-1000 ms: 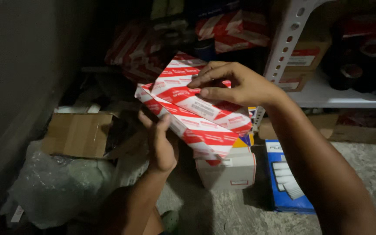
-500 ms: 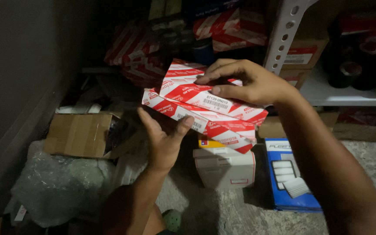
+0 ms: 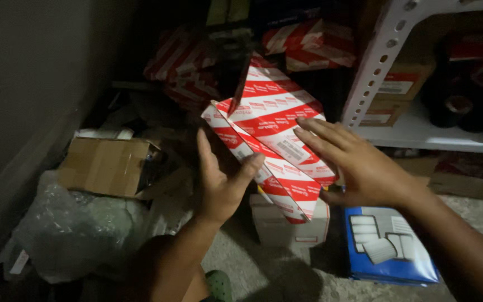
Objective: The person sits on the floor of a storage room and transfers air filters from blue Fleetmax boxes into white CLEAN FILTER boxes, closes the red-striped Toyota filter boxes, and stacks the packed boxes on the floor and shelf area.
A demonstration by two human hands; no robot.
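Two red-and-white striped cardboard boxes [image 3: 272,120] are stacked and tilted in the middle of the view. My left hand [image 3: 222,179] cups the lower box from its near left end, thumb up and fingers against its side. My right hand [image 3: 353,162] lies flat with fingers spread on the right face of the boxes, thumb beneath the edge. The boxes rest partly on a white carton [image 3: 289,223] standing on the concrete floor.
A blue-and-white box [image 3: 389,246] lies on the floor at the right. A brown cardboard box [image 3: 104,165] and crumpled clear plastic [image 3: 71,229] sit at the left by a grey wall. More red-and-white boxes [image 3: 185,70] are piled behind. White metal shelving [image 3: 384,61] stands at the right.
The boxes have been tipped up more steeply and shifted lower. My right hand slid from the top of the stack to its right side and opened flat. My left hand stays under the near end.
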